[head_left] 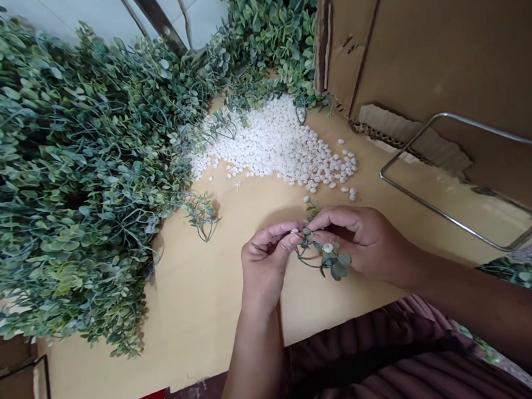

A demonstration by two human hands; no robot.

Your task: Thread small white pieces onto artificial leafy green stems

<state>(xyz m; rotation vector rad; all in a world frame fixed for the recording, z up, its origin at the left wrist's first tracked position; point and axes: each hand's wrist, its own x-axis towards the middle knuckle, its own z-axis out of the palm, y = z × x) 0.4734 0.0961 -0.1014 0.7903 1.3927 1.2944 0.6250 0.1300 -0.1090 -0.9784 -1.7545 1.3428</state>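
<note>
Above the near edge of a pale wooden table (195, 301), my left hand (264, 263) pinches a tiny white piece (294, 230) between thumb and forefinger. My right hand (367, 241) is closed on a small green artificial leaf sprig (327, 257), which has one white piece set on it. The two hands nearly touch at the fingertips. Just beyond them lies a heap of small white pieces (280, 141).
A big pile of green artificial foliage (64, 177) covers the table's left and back. A loose sprig (202, 216) lies near it. A cardboard box (432, 42) and a bent metal wire frame (455, 174) stand at the right.
</note>
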